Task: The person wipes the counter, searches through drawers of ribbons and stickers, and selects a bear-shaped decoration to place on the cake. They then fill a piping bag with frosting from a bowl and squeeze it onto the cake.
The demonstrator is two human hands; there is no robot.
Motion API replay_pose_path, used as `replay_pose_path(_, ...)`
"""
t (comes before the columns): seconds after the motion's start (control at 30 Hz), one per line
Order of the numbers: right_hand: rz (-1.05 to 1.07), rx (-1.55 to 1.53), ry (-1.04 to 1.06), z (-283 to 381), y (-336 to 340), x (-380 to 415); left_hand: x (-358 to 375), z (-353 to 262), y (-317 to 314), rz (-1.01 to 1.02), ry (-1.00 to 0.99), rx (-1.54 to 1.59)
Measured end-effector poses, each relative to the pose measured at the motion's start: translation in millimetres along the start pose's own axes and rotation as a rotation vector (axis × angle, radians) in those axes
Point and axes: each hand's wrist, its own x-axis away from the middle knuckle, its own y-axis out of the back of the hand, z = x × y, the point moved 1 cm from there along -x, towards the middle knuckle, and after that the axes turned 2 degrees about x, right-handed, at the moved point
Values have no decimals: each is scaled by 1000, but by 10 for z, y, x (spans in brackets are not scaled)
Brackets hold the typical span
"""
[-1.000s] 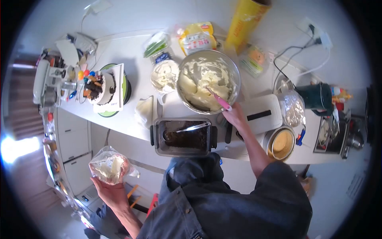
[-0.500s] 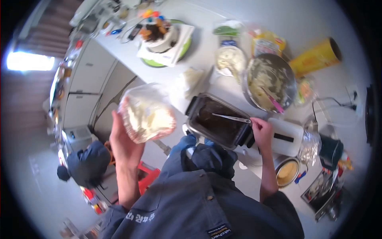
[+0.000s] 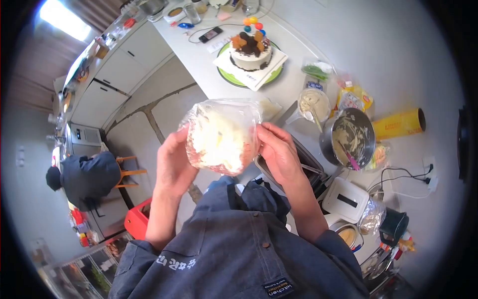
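My left hand (image 3: 174, 162) curls around the left side of a plastic-wrapped tub (image 3: 221, 137) of pale cream, raised in front of my chest. My right hand (image 3: 280, 152) pinches the clear wrap at the tub's right edge. Below my right hand, a dark rectangular baking pan (image 3: 308, 158) stands on the counter, partly covered by my forearm. Wrap reflections blur the cream's surface. The tongs-like metal tool seen earlier does not show.
A decorated white cake (image 3: 251, 60) stands on a green plate (image 3: 226, 74). To the right are a metal mixing bowl (image 3: 367, 130) with a pink-handled spatula (image 3: 354, 163), a yellow tube (image 3: 401, 123) and cables (image 3: 398, 172). A person (image 3: 89, 179) sits at left.
My right hand has left the metal tool over the pan and moved left to the tub's wrap. The tub has moved right and slightly up, in front of me. My view has shifted.
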Motion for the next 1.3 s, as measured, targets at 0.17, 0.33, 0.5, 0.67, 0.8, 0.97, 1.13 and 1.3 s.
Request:
replay_pose_path(0.17, 16, 192, 204, 70, -568, -128, 204, -489, 381, 2, -130, -121)
replay_pose_path(0.33, -110, 572, 349, -231, -888, -340, 181, -786, 814, -401, -470, -779)
replay_pose_path(0.5, -139, 969, 809, -191, -1193, -142, 76, -940, 1078, -366, -517, -812)
replay_pose_path(0.67, -276, 1359, 568, -400, -703, -342, -202, -822, 1060, -211, -437, -685)
replay_pose_path(0.8, -101, 1596, 751, -120, -1253, -206, -328, -669, 919, -73, -360, -685)
replay_pose_path(0.97, -117, 1605, 662, -509, -1293, -475, -445, -704, 872, 89, -271, -719)
replay_pose_path(1.13, -238, 1531, 836, -112, -1415, -374, -431, -983, 734, 404, -529, -1035)
replay_pose_path(1.3, 209, 1638, 981, 41, -1531, -359, -715, -814, 461, 879, -692, -1487)
